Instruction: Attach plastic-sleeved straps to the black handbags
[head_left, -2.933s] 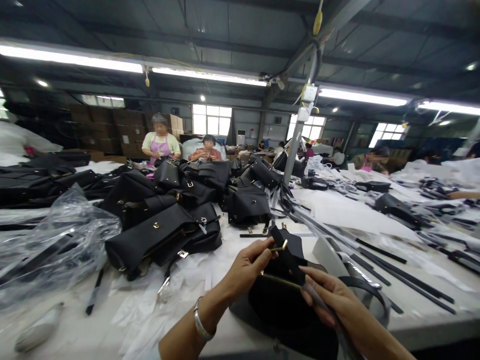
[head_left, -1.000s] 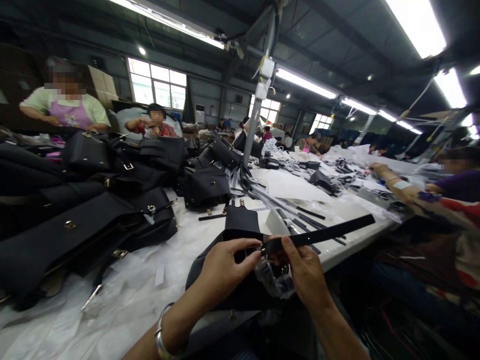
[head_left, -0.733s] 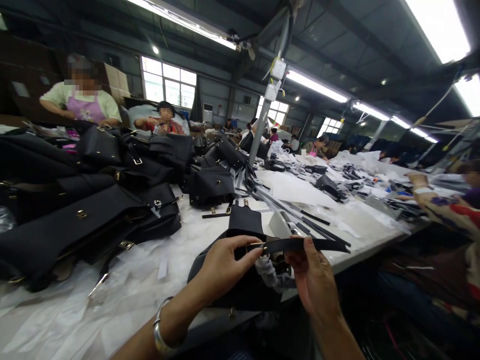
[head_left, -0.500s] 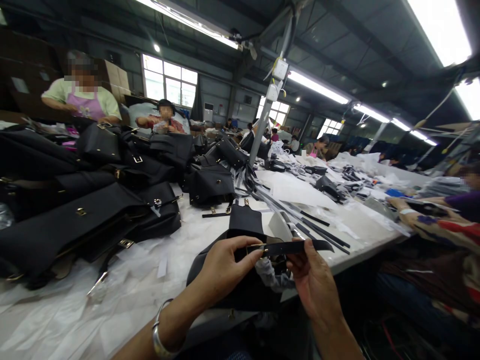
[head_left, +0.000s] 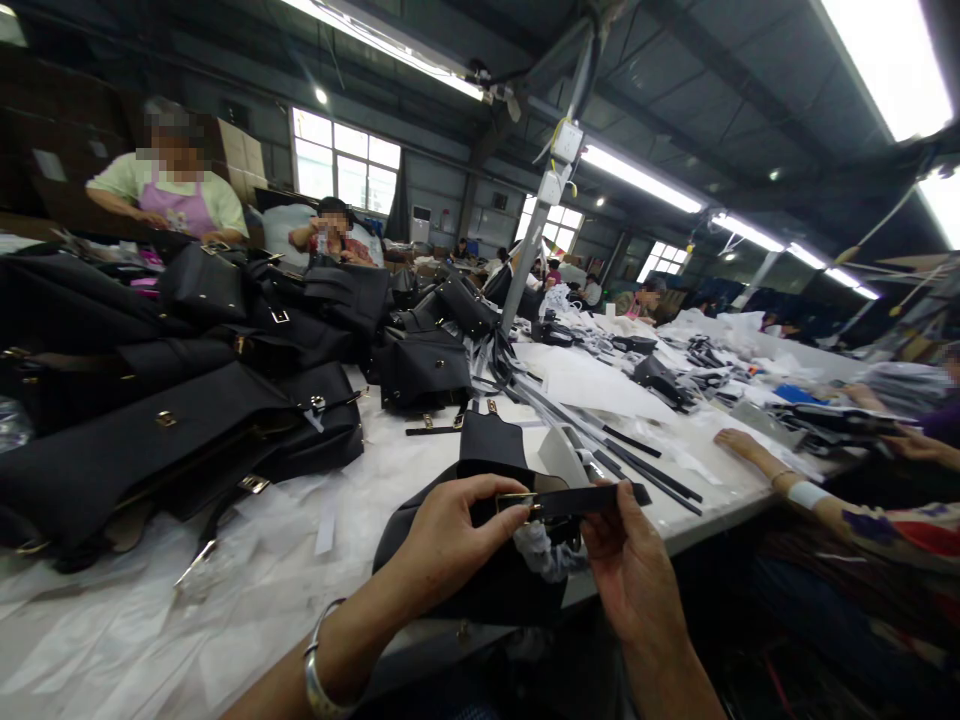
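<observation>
Between my two hands a black strap point(head_left: 574, 499) with a gold buckle point(head_left: 516, 499) is held level. My left hand point(head_left: 457, 525) pinches the buckle end between thumb and fingers. On the strap's other end, my right hand point(head_left: 630, 555) has its thumb on top and fingers beneath. Just below lies a black handbag point(head_left: 491, 440) at the table edge, its flap up and partly hidden by my hands. Crumpled grey wrapping point(head_left: 547, 552) shows under the strap, between my hands.
Black handbags point(head_left: 165, 430) are piled on the left of the white table point(head_left: 720, 455). Loose black straps point(head_left: 637, 450) lie to the right of a metal post point(head_left: 525, 255). Co-workers sit across the table; a co-worker's hand point(head_left: 742, 447) rests on it at right.
My right hand's end of the strap has turned, so less of its tip sticks out. The co-worker at right has stretched an arm out onto the table.
</observation>
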